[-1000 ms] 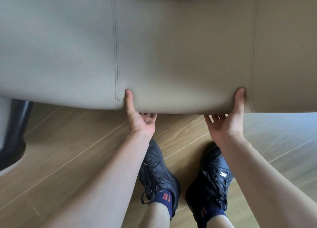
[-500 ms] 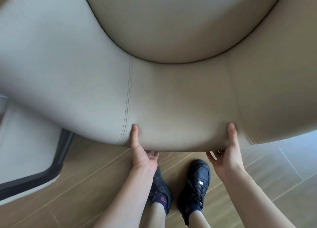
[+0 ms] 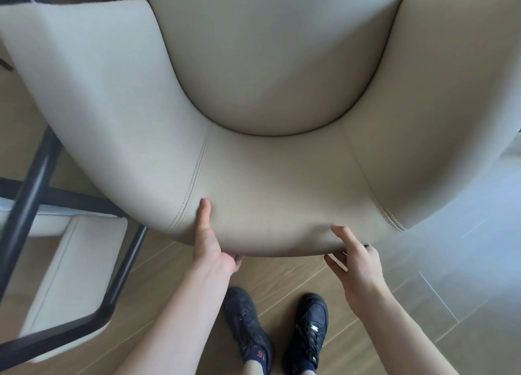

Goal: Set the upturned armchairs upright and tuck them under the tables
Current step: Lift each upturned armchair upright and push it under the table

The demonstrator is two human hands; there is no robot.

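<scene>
Head view looks straight down on a beige armchair [image 3: 270,98], seat up and curved back nearest the person, standing over the wooden floor [image 3: 169,284] just ahead of two dark shoes [image 3: 248,326]. The left hand [image 3: 210,247] holds the back's top edge, thumb lying flat on the upholstery and fingers curled under the rim. The right hand [image 3: 356,264] sits at the same edge with fingers loosely spread, barely touching; whether it bears any weight I cannot tell. To the left, another chair's black frame [image 3: 31,200] and pale cushion stand close. No table is plainly in sight. To finish well, I would take the rim firmly with both hands, set evenly either side of centre, then slide it forward straight, keeping clear of the neighbouring frame.
</scene>
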